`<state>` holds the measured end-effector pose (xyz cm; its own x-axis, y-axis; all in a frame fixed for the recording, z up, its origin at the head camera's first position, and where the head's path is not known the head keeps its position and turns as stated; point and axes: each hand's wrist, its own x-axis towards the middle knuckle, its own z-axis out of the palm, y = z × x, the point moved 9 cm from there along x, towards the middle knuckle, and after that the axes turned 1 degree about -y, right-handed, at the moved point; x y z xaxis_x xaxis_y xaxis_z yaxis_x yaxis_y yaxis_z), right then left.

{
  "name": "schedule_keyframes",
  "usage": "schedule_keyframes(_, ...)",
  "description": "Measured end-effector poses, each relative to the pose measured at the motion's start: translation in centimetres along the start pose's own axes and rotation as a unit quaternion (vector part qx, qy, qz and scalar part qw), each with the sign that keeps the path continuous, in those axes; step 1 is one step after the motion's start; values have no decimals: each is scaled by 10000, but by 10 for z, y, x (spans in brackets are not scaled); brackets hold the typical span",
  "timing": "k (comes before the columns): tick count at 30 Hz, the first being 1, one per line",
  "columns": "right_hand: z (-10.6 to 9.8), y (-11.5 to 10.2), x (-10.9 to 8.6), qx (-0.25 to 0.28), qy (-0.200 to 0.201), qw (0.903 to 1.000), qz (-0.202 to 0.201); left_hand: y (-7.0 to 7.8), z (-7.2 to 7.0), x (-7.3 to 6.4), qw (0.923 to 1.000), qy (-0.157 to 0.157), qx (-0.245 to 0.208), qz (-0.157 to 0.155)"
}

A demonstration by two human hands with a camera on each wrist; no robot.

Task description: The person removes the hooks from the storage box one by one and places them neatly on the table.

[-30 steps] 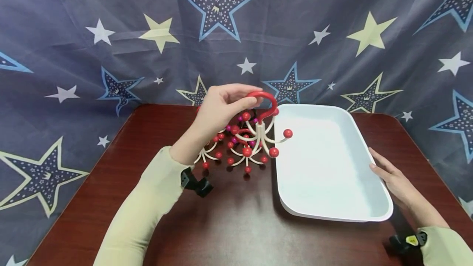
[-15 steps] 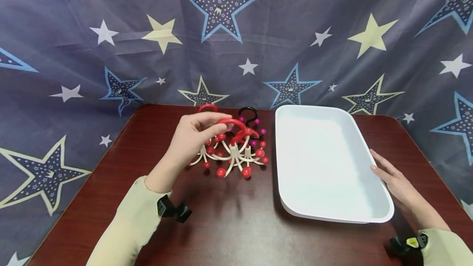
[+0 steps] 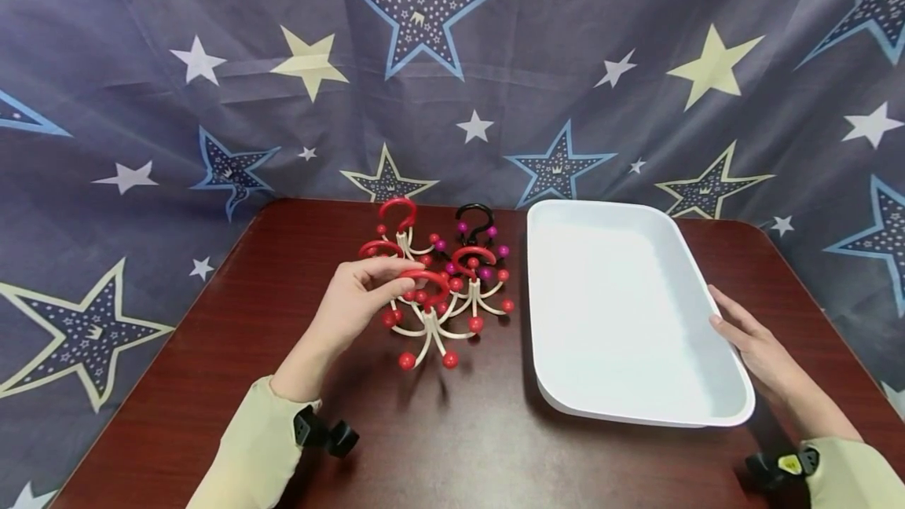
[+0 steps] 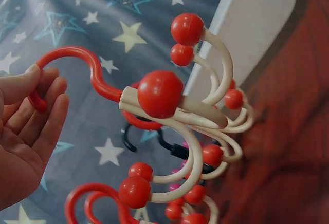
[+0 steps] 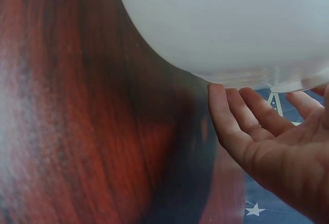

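In the head view my left hand (image 3: pixel 346 301) pinches the red hook top of a multi-arm hanger (image 3: pixel 431 328), whose cream arms curve out to red balls. The hanger is upright over the table, in front of the other hangers. The left wrist view shows the left hand (image 4: pixel 25 126) at the tip of the red hook (image 4: pixel 69 52), thumb against fingers. My right hand (image 3: pixel 756 348) holds the right rim of a white tray (image 3: pixel 636 407), thumb over the edge. From the right wrist view, the right hand (image 5: pixel 272 136) has its fingertips against the tray's outer side.
Several more red-and-cream hangers (image 3: pixel 475 297) stand behind the held one. Among them is a black hanger (image 3: pixel 475 218) with magenta balls. The dark red wooden table (image 3: pixel 452 446) ends at a star-patterned cloth (image 3: pixel 467 85) hanging behind.
My left hand has brought the hanger from beside the tray leftward, down and toward me, to the front of the group. The right hand and the tray have stayed in place.
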<state>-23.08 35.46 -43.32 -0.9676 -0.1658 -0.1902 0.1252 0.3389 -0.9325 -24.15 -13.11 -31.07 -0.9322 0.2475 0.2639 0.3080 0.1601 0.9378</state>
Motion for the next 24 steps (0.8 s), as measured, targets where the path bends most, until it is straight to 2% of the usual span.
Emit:
schedule_keyframes(4,-1,1,0,-170,61,9998,76,-14,2,-3,9997,-10,218,-95)
schedule_keyframes(8,-2,1,0,-327,104,9993,129,-28,5,-5,9989,-161,411,-140)
schedule_keyframes(14,-2,2,-1,-271,82,9996,89,-46,9,-7,9987,-282,315,-284)
schedule_keyframes(19,-3,3,0,-241,88,9996,104,-53,10,-9,9987,-248,293,-346)
schedule_keyframes(24,-4,3,1,-353,65,9993,84,-54,11,-10,9988,-248,239,-334)
